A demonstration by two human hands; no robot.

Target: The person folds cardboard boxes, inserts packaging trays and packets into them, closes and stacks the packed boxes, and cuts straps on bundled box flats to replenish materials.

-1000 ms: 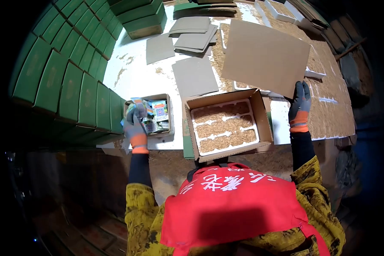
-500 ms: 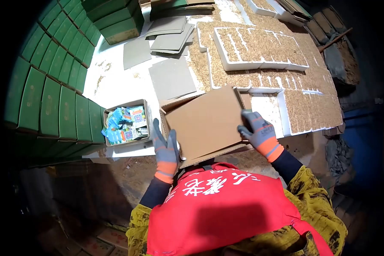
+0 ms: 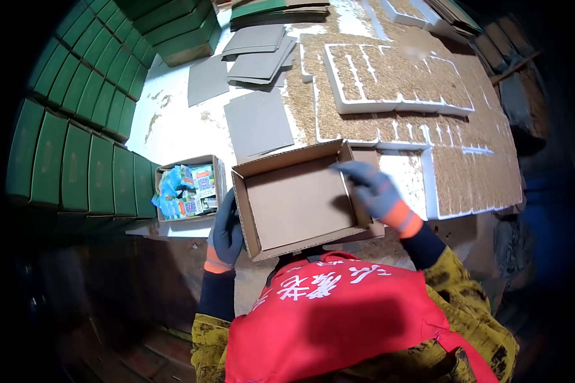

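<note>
An open cardboard box (image 3: 255,210) stands in front of me at the table's near edge. On its bottom lies a flat brown cardboard sheet (image 3: 294,204). My left hand (image 3: 227,230), in a grey and orange glove, grips the box's left wall from outside; some fingers are hidden. My right hand (image 3: 372,188), gloved alike and a little blurred, reaches over the right wall with fingers stretched toward the inside. It holds nothing that I can see. Beside the box on the left is a smaller carton (image 3: 219,182) filled with blue and white printed packets (image 3: 184,190).
Green boxes (image 3: 77,166) are stacked along the left, with more green boxes (image 3: 185,38) behind. Grey sheets (image 3: 259,121) lie on the white table (image 3: 166,127). White foam trays (image 3: 396,105) with brown granular filling cover the right side.
The cardboard sheet, tilted across the box's top before, now lies flat inside. My left hand has moved down and outside the left wall; my right hand has shifted left over the right wall.
</note>
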